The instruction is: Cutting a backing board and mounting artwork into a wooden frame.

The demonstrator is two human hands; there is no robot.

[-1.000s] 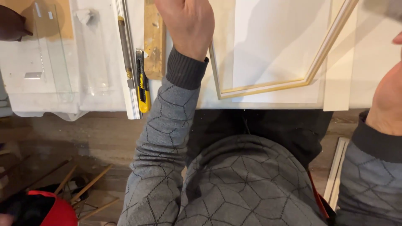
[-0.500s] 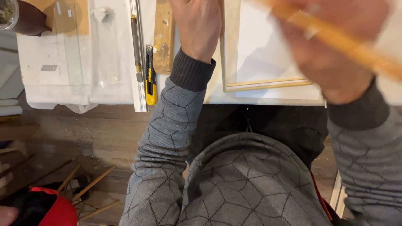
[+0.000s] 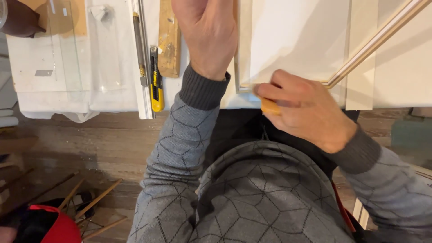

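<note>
Workbench (image 3: 112, 96): white top, standing over a wooden floor.
Left hand (image 3: 209, 31): pressing flat on the frame's left rail; fingers running out of view, state cannot be told.
Right hand (image 3: 303, 108): fingers closing around a small yellow-orange object (image 3: 270, 107) at the near left corner.
Frame (image 3: 335, 81): pale wooden moulding lying on white board; near corner joined.
Utility knife (image 3: 156, 83): yellow, lying idle to the left.

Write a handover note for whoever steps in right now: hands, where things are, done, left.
Left hand: flat on the white panel by its near-left corner, pinning it to the white table.
Right hand: fingers closed on a small orange piece at the panel's near edge.
Thin wooden strip lies diagonally across the panel.
Yellow utility knife lies left of the left wrist, untouched.
Done and left: cannot tell from this view.
</note>
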